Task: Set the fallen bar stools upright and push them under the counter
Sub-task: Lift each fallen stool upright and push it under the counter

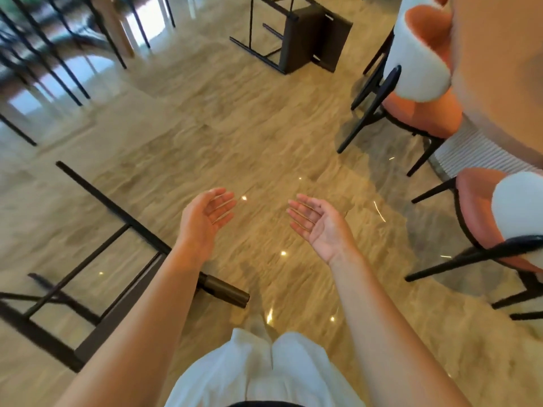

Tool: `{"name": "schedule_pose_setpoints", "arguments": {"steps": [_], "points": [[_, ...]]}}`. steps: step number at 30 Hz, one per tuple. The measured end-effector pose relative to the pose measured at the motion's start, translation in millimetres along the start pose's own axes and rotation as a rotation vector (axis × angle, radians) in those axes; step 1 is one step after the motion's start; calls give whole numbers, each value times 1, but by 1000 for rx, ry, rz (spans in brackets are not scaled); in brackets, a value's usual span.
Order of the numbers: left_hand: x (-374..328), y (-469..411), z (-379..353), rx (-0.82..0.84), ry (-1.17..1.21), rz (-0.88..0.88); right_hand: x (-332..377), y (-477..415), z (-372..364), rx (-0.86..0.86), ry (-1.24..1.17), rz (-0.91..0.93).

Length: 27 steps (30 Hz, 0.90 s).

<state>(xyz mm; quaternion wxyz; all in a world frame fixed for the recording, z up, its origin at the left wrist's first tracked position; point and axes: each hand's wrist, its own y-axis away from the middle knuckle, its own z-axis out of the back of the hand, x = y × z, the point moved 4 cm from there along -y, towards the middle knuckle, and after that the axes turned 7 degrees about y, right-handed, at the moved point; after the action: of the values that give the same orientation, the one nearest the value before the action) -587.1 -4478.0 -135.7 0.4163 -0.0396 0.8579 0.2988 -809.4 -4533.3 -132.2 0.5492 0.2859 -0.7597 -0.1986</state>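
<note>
A fallen bar stool (pixel 97 254) with a black metal frame lies on its side on the floor at the lower left, its dark seat edge partly hidden under my left forearm. A second fallen bar stool (pixel 305 36) with a dark brown seat lies on its side at the top centre. My left hand (pixel 205 218) and my right hand (pixel 317 227) hover in mid-air over the floor, palms facing each other, fingers apart, holding nothing. The left hand is just right of the near stool's frame, not touching it.
Two orange and white chairs (pixel 420 107) (pixel 493 230) with black legs stand on the right beside a pale round table (pixel 499 69). More black chair legs (pixel 44 54) crowd the top left. Glossy beige marble floor (pixel 235 136) spreads between them.
</note>
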Motion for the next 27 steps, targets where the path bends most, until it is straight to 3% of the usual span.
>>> {"name": "schedule_pose_setpoints", "arguments": {"steps": [11,21,27], "points": [[-12,-1,29,-364,142,-146,19,-82,-75,290,231,-183],[70,63,2,-731,462,-336,6,-96,-79,607,634,-360],[111,105,-5,-864,547,-397,-25,-77,-61,688,739,-423]]}}
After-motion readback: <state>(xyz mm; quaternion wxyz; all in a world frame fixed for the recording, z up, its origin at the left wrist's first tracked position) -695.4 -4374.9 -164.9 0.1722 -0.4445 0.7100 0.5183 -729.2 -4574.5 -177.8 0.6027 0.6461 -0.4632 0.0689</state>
